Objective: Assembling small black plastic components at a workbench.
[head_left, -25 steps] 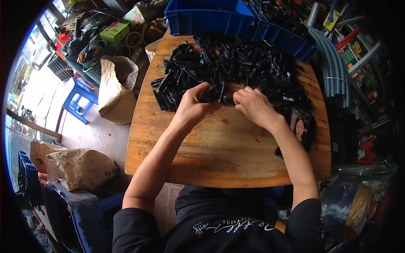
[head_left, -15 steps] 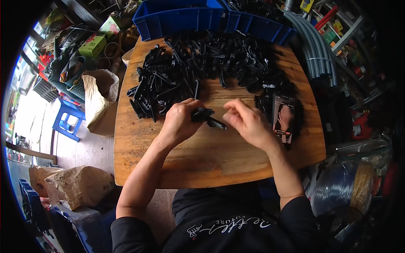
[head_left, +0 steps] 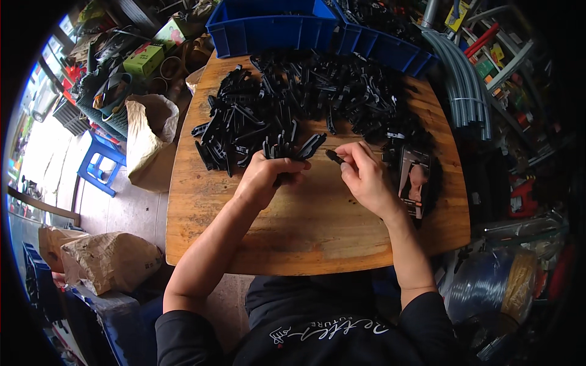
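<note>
My left hand (head_left: 264, 180) is closed round a bunch of black plastic pieces (head_left: 285, 148), whose slim ends stick up above the fingers. One longer piece in that bunch leans out to the right. Opposite it, my right hand (head_left: 366, 180) pinches a small dark piece (head_left: 334, 157) between thumb and fingers, a short gap away from the bunch. Both hands are over the wooden table (head_left: 305, 244). Beyond them lies a wide heap of similar black plastic pieces (head_left: 311, 85), too tangled to tell one kind from another.
A printed flat package (head_left: 413, 183) lies among black pieces at the table's right. Blue plastic bins (head_left: 271, 36) stand at the far edge. Left of the table are an open paper sack (head_left: 146, 158) and a blue stool (head_left: 101, 168). Grey pipes (head_left: 461, 85) stand at the far right.
My left hand has turned so the black pieces now point upward. My right hand, blurred before, now shows a small dark piece in its pinch. The view has shifted slightly.
</note>
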Demonstrator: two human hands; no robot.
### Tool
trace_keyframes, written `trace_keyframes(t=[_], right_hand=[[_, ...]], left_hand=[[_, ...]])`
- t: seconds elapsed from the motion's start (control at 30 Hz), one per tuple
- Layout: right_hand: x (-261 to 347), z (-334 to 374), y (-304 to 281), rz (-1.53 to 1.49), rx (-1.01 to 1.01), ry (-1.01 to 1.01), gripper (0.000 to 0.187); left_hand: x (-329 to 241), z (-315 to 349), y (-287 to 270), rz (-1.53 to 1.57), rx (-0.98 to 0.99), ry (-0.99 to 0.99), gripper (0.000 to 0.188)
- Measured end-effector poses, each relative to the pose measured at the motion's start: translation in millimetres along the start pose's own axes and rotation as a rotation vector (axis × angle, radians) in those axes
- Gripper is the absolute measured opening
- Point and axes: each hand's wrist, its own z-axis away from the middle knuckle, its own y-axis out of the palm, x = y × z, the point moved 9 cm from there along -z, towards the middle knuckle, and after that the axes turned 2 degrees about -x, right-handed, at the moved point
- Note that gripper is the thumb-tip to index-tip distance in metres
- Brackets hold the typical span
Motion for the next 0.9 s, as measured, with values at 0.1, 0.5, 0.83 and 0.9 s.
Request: trace_keyframes(t=[0.1,0.5,0.83,0.9], right_hand=[[11,1,-3,-0.368,0.096,0.097,0.012],[33,6,-31,-0.373,-0.01,-0.057,0.015],[41,8,-25,-0.247,-0.013,-0.166,0.018],[38,8,-25,-0.221,-0.041,-0.142,0.017]], left_hand=[[3,-1,3,-0.005,0.003,0.049,0.018],[-13,15,34,-0.148,0.177,0.168,0.026],[-11,19,42,-0.414,0.245,0.27,0.027],[-14,21,43,-0.47,0.196,0.296,0.025]])
